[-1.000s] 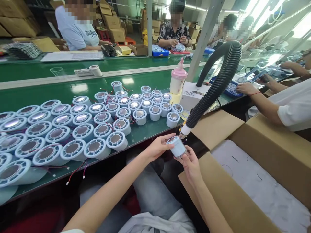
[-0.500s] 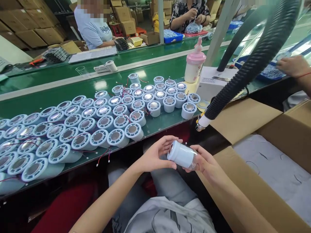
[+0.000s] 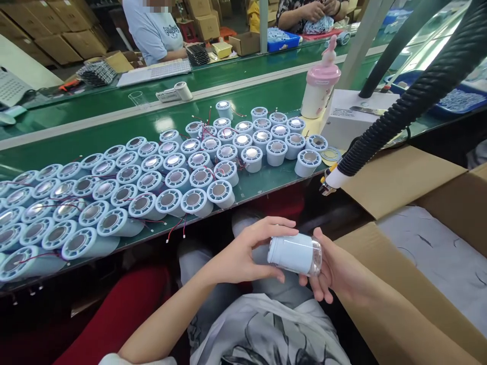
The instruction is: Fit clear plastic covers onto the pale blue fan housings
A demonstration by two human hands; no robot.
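Note:
A light blue cylinder [image 3: 292, 252] with a clear plastic cup [image 3: 316, 257] around it lies on its side above my lap. My left hand [image 3: 243, 253] grips the cylinder's blue end, fingers over the top and thumb below. At the clear end, my right hand [image 3: 342, 266] holds the cup, with the thumb above and the fingers curled loosely underneath. On the green bench beyond my hands stand many similar blue cylinders [image 3: 195, 200], each with a round metallic disc on top. Thin red and black wires [image 3: 176, 226] with small white plugs hang from some of them.
A black flexible hose [image 3: 403, 101] with a white nozzle reaches down at the right. Under it sits an open cardboard box [image 3: 414, 187] with a pale liner. A pink-lidded cup [image 3: 319, 91] stands near a white machine [image 3: 353, 114]. Co-workers [image 3: 152, 30] sit across the bench.
The cylinder has turned more level in my hands, and its disc end now faces away from view. My right fingers have opened somewhat beneath the clear cup. The view has shifted slightly.

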